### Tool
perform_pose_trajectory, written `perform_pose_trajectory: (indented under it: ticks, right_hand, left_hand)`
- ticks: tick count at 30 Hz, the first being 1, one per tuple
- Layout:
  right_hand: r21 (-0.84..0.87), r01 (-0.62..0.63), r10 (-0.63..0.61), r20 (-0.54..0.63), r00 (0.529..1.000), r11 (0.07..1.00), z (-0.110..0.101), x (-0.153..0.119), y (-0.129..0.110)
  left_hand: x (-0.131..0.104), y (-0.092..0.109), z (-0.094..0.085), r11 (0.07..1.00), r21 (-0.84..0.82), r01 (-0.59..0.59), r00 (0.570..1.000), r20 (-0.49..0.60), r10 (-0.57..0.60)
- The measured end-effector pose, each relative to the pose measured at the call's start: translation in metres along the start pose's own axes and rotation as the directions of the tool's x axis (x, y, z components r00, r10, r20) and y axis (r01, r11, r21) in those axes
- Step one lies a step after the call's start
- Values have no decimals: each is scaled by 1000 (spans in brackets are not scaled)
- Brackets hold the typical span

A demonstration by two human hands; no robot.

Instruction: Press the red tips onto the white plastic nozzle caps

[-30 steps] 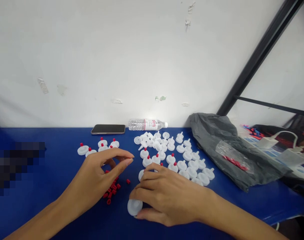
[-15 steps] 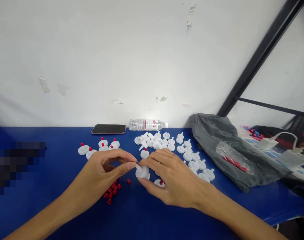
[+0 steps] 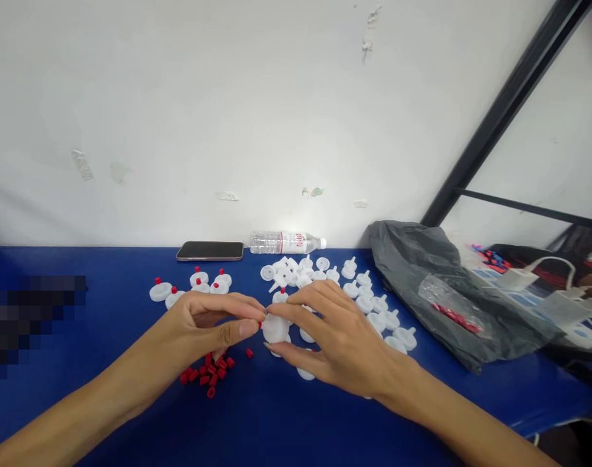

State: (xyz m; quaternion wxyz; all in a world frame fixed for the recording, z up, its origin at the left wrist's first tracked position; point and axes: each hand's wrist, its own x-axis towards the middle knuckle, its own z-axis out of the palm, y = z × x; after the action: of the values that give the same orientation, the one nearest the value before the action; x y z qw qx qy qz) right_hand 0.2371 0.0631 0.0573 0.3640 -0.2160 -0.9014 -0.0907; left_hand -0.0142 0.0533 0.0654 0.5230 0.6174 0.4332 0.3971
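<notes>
Between finger and thumb, my right hand grips a white plastic nozzle lid, tilted so its round face shows. My left hand pinches a small red cap at the lid's left edge; most of the cap is behind the fingertips, and how far it sits on the spout cannot be seen. Loose red caps lie in a pile below my left hand. White lids with red caps on their spouts stand beyond it. Bare white nozzle lids are spread behind and right of my right hand.
A phone and a clear water bottle lie along the wall at the back of the blue table. To the right, a dark grey plastic bag carries a clear bag of red caps. White chargers and cables are farther right.
The white lid has tilted in my right hand, its round face turning into view. A bit of red now shows at my left fingertips. Both hands stay close together.
</notes>
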Motion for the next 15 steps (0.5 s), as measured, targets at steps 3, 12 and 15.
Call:
perform_pose_trajectory:
  ticks: [3,12,15]
  right_hand:
    - [-7,51,-51,-62,997,999,-3,2,-2]
    - [60,137,-133,-72,989,989,0,2,-10]
    - [56,136,-133,-59,989,989,1,2,-13]
  left_hand:
    - [-2,-1,1,988,-140,59,997,57,-51]
    - [-4,-12,9,982,-183,52,921,389,24]
    - [-6,-11,11,994,-108,-3,922,384,45]
